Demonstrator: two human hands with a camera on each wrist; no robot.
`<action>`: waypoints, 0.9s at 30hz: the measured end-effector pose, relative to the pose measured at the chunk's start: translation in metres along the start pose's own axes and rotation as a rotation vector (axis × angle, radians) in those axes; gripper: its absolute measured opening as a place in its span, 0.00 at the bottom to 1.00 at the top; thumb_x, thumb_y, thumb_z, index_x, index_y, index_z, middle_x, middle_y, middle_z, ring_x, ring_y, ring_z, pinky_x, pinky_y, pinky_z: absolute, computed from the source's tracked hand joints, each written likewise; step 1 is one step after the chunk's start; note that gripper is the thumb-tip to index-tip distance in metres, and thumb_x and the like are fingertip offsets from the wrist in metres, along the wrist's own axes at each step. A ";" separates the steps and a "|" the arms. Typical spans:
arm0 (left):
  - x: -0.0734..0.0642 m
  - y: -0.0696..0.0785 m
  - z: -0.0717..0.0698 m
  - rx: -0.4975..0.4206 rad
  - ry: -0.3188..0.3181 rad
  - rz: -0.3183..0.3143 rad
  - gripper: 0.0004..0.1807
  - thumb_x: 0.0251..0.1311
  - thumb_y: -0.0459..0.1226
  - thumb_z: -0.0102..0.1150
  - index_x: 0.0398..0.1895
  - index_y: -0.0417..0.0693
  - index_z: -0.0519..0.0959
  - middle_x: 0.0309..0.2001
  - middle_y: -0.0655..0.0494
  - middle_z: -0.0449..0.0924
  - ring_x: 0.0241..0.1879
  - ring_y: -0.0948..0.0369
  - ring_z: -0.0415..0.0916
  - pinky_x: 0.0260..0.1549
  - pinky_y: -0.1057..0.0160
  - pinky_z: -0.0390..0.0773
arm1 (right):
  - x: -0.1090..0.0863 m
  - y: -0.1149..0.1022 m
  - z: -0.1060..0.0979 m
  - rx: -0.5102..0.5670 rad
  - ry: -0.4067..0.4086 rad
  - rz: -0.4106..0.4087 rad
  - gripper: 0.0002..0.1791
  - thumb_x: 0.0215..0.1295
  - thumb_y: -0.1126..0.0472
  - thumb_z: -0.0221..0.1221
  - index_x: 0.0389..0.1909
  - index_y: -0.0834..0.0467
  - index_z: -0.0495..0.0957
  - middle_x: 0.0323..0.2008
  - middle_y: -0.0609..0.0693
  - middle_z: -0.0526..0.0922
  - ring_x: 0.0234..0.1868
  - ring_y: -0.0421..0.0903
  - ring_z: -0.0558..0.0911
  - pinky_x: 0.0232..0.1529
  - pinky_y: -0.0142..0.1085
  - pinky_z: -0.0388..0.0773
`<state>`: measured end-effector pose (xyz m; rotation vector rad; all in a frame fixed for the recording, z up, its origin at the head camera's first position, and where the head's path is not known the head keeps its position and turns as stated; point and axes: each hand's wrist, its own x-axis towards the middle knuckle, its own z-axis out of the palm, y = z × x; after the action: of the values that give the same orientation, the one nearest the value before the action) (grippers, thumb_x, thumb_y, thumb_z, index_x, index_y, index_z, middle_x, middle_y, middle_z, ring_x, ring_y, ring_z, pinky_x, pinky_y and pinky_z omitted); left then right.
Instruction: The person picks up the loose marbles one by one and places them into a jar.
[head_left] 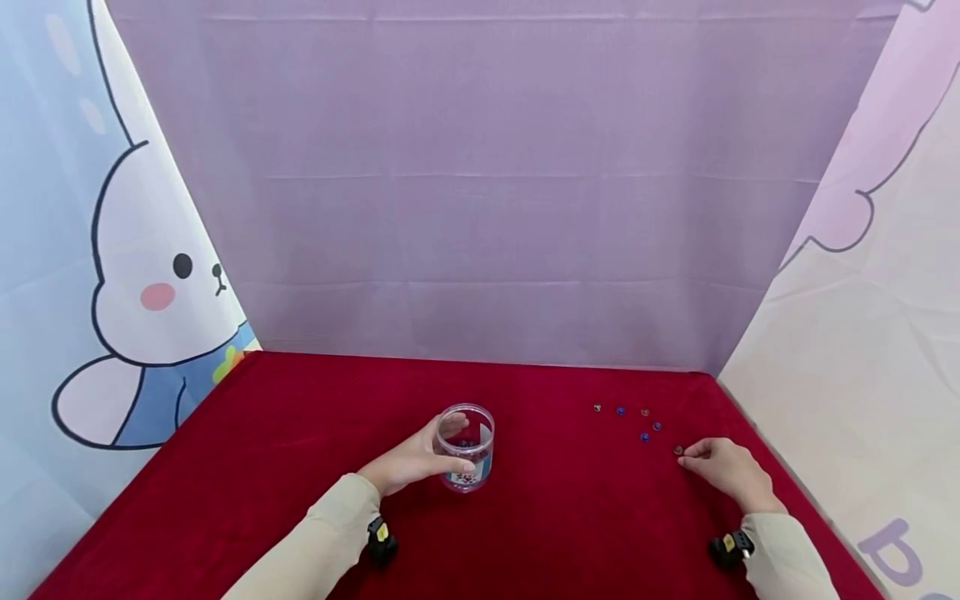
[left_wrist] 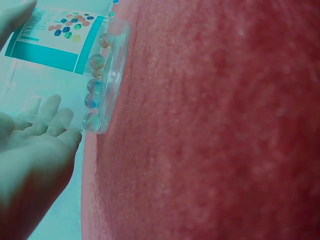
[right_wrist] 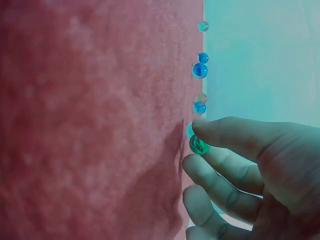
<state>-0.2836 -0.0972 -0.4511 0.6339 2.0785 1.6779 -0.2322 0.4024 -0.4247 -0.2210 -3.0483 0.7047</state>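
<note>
My left hand (head_left: 416,457) holds a clear plastic jar (head_left: 486,457) by its side, thumb across the label and fingers around the far side. Several glass marbles (left_wrist: 93,101) lie at the bottom of the jar. The jar is open at the top and stands roughly upright at the cloth. Over on the right, my right hand (head_left: 726,472) is low at the cloth. Between its thumb and fingertips it pinches a green marble (right_wrist: 199,145). Right beside those fingertips lies another marble (head_left: 678,450), partly hidden by the thumb in the right wrist view.
Several loose marbles, among them a blue marble (head_left: 645,437) and a reddish marble (head_left: 645,412), lie scattered beyond the right hand. Red cloth (head_left: 555,517) covers the table. A purple curtain (head_left: 480,183) hangs behind, with printed sheets at both sides.
</note>
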 end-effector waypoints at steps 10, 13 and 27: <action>-0.001 0.002 0.000 0.010 0.005 -0.003 0.46 0.59 0.44 0.72 0.76 0.49 0.56 0.75 0.50 0.58 0.71 0.46 0.56 0.61 0.44 0.71 | 0.000 -0.008 -0.002 -0.006 0.028 -0.038 0.15 0.64 0.50 0.66 0.44 0.57 0.86 0.37 0.51 0.87 0.40 0.54 0.81 0.31 0.53 0.76; -0.001 0.003 0.000 0.008 0.005 -0.002 0.46 0.59 0.44 0.72 0.76 0.49 0.56 0.75 0.50 0.58 0.71 0.46 0.55 0.61 0.44 0.71 | -0.002 -0.013 -0.004 -0.011 0.039 -0.058 0.15 0.64 0.51 0.66 0.44 0.56 0.86 0.37 0.51 0.87 0.40 0.53 0.82 0.31 0.54 0.76; -0.003 0.007 -0.002 -0.006 0.003 0.001 0.47 0.59 0.44 0.72 0.77 0.48 0.55 0.75 0.50 0.57 0.71 0.45 0.55 0.60 0.45 0.72 | -0.012 -0.047 -0.018 -0.032 0.087 -0.154 0.14 0.65 0.50 0.65 0.44 0.54 0.85 0.36 0.47 0.87 0.39 0.49 0.83 0.30 0.48 0.76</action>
<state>-0.2816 -0.0992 -0.4436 0.6307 2.0746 1.6865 -0.2265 0.3664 -0.3876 -0.0163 -2.9548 0.6207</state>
